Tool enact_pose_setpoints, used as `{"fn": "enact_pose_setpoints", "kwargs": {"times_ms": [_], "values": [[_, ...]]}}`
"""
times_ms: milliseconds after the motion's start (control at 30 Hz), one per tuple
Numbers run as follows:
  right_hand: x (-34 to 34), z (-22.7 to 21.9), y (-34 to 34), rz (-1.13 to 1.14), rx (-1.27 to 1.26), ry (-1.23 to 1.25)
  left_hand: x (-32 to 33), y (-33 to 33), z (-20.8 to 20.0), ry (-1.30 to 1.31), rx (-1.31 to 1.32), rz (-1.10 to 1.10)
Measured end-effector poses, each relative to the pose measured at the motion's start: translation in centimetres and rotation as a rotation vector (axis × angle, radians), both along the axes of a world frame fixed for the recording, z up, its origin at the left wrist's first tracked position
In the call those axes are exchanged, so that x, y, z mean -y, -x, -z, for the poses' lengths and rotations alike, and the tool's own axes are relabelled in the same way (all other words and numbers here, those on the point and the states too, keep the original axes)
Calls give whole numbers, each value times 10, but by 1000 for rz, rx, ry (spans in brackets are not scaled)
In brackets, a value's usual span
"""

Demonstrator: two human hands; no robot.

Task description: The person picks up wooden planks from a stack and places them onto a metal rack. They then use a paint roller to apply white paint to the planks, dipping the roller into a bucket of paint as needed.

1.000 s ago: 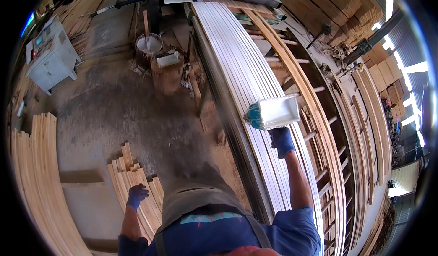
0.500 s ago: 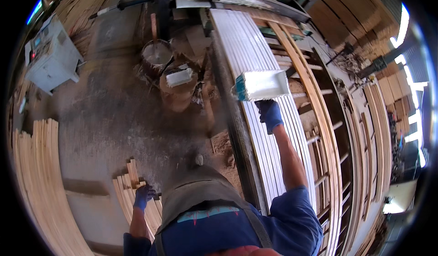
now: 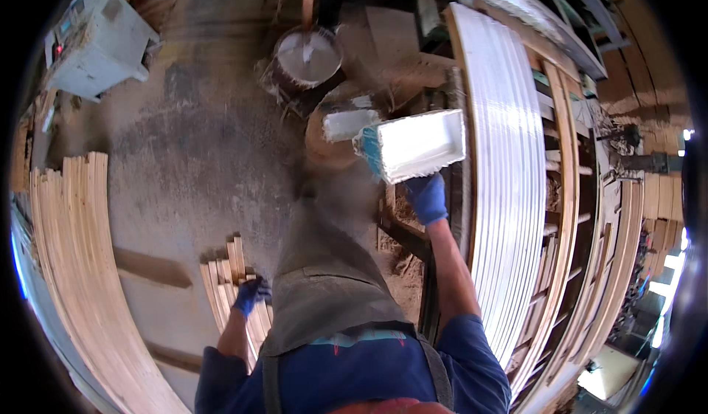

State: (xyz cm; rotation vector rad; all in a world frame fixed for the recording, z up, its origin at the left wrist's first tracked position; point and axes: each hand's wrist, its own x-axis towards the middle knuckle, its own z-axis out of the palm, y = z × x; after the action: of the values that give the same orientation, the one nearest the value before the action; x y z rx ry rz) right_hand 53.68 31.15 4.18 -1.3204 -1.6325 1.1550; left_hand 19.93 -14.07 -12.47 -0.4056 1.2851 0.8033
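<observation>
My right hand (image 3: 427,197), in a blue glove, grips a wide white paint pad with a turquoise edge (image 3: 411,145), held up beside the long row of white-painted slats (image 3: 507,192). My left hand (image 3: 251,293), also gloved in blue, hangs low by my side with its fingers curled, just over a small pile of short bare wooden strips (image 3: 233,277) on the floor. Whether it holds anything is unclear. A grey apron covers my front.
A round bucket of white paint (image 3: 308,54) and a white tray on a stump (image 3: 345,125) stand ahead. Long bare wooden slats (image 3: 74,266) lie at the left. A grey machine cabinet (image 3: 96,45) stands far left. Wooden racks (image 3: 590,252) run along the right.
My right hand has carried the paint pad leftward, off the white slats and toward the tray and bucket. My view has moved forward; the left hand stays low by the short strips.
</observation>
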Motion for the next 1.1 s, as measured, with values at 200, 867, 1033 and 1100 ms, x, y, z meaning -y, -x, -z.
{"fn": "enact_pose_setpoints", "kwargs": {"times_ms": [200,867,1033,1100], "values": [[-56,131,73,23,540,220,-59,77,-44,89,-256,31],[-98,196,113,-156,755,334,-141,143,-35,150,-212,290],[-47,110,69,72,659,215,-189,158,-16,217,-104,376],[2,76,40,-118,640,224,-216,150,-11,88,81,319]]}}
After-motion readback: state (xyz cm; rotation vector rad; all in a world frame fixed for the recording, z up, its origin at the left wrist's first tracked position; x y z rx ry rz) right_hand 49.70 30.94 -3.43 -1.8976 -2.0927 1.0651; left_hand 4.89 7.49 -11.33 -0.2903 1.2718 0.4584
